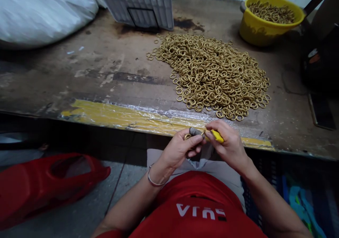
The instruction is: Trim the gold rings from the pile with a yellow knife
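Observation:
At the table's front edge, my left hand [182, 145] is closed on a brass ring [203, 133]. Another gold-coloured ring [187, 136] rests in its curled fingers. A grey wrap [195, 132] covers its index finger. My right hand [230, 142] grips a small tool with a yellow handle [217, 136], close against the ring; the tool's working end is too small to make out. Just beyond both hands, a broad heap of brass rings [212, 71] spreads over the worn table [106, 64].
A yellow bowl [261, 34] of rings stands at the back right. A grey ribbed panel [143, 4] on a wire stand and a white sack [45, 15] sit behind. At right lies a phone-like dark slab [321, 110]. A red plastic stool [39, 185] is at lower left.

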Demonstrator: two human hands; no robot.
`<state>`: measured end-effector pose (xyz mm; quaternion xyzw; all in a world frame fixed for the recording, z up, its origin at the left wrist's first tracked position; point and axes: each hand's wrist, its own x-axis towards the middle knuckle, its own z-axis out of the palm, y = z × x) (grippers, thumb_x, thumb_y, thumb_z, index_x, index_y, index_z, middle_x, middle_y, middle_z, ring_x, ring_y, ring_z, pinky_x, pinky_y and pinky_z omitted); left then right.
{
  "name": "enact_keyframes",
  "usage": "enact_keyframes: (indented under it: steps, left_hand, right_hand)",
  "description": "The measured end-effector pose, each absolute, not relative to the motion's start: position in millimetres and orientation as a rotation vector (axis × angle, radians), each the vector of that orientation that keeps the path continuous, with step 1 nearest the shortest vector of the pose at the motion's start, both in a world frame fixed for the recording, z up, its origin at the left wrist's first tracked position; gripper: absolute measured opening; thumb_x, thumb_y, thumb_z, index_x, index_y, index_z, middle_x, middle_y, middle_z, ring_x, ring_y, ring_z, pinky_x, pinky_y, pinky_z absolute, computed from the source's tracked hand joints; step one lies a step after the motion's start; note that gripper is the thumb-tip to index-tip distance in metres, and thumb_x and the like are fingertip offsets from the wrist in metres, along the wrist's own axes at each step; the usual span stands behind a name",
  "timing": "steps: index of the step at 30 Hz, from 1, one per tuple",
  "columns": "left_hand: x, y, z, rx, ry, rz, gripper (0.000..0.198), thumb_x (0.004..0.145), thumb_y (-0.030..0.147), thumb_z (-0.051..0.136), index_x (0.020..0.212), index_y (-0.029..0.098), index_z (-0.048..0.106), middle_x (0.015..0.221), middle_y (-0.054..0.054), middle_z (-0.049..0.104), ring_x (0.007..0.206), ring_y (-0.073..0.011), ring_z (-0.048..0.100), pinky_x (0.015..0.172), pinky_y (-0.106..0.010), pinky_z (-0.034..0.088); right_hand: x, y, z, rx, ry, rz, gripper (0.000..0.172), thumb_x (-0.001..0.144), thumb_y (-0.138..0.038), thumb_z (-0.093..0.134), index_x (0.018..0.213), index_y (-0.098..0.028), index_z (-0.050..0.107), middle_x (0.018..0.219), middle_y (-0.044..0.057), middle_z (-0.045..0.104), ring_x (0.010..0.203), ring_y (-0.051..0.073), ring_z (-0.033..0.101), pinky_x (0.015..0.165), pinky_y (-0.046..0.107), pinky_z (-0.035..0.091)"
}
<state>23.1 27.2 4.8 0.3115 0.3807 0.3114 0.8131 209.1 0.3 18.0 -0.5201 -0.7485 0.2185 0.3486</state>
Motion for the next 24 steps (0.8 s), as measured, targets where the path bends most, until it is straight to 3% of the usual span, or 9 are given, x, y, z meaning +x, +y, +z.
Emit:
enact_keyframes:
  steps: [7, 14, 17, 22, 24]
  left_hand:
    - [25.7, 21.2, -3.7, 0.869, 0.882, 0.709, 0.041, 0.073, 0.05, 0.082, 0.086, 0.014, 0.067, 0.064, 0.003, 0.057, 0.053, -0.0067, 0.048, 0.047, -0.016, 0.038]
    - [4.1, 24.3, 9.2, 1.361, 0.868, 0.824, 0.016, 0.085, 0.03, 0.072, 0.081, 0.015, 0.069, 0.069, 0.001, 0.059, 0.063, -0.0107, 0.049, 0.06, -0.023, 0.041]
    - [-4.6, 16.5, 19.4, 1.408, 0.678, 0.757, 0.018, 0.084, 0.028, 0.074, 0.074, 0.015, 0.066, 0.074, -0.003, 0.063, 0.068, -0.013, 0.055, 0.065, -0.025, 0.044]
    - [-1.2, 9.5, -0.4, 0.889, 0.67, 0.749, 0.04, 0.081, 0.051, 0.075, 0.075, 0.015, 0.059, 0.062, 0.002, 0.053, 0.05, -0.0065, 0.041, 0.045, -0.019, 0.03]
    - [-0.3, 12.8, -12.1, 0.727, 0.703, 0.768, 0.04, 0.078, 0.051, 0.077, 0.078, 0.016, 0.055, 0.061, 0.003, 0.053, 0.047, -0.0054, 0.039, 0.042, -0.017, 0.023]
  right_hand:
    - [205.5, -11.7, 19.8, -1.748, -2.217, 0.33, 0.034, 0.081, 0.001, 0.048, 0.106, -0.016, 0.065, 0.1, 0.008, 0.067, 0.083, 0.019, 0.064, 0.07, 0.027, 0.046]
    - [200.1, 12.6, 15.3, -2.08, -2.318, 0.291, 0.026, 0.091, -0.006, 0.048, 0.104, -0.017, 0.067, 0.099, 0.009, 0.068, 0.073, 0.018, 0.062, 0.062, 0.029, 0.038]
    - [205.7, 31.8, 8.7, -2.261, -2.209, 0.213, 0.027, 0.091, -0.006, 0.045, 0.104, -0.015, 0.067, 0.102, 0.012, 0.069, 0.074, 0.018, 0.062, 0.062, 0.029, 0.038]
    - [197.5, 64.0, 2.2, -2.048, -2.297, 0.136, 0.036, 0.091, -0.006, 0.046, 0.119, -0.02, 0.066, 0.112, 0.009, 0.065, 0.083, 0.018, 0.063, 0.065, 0.028, 0.039]
    - [190.7, 76.6, 0.6, -2.015, -2.415, 0.105, 0.036, 0.094, -0.007, 0.043, 0.118, -0.021, 0.066, 0.113, 0.009, 0.063, 0.079, 0.018, 0.062, 0.061, 0.029, 0.036]
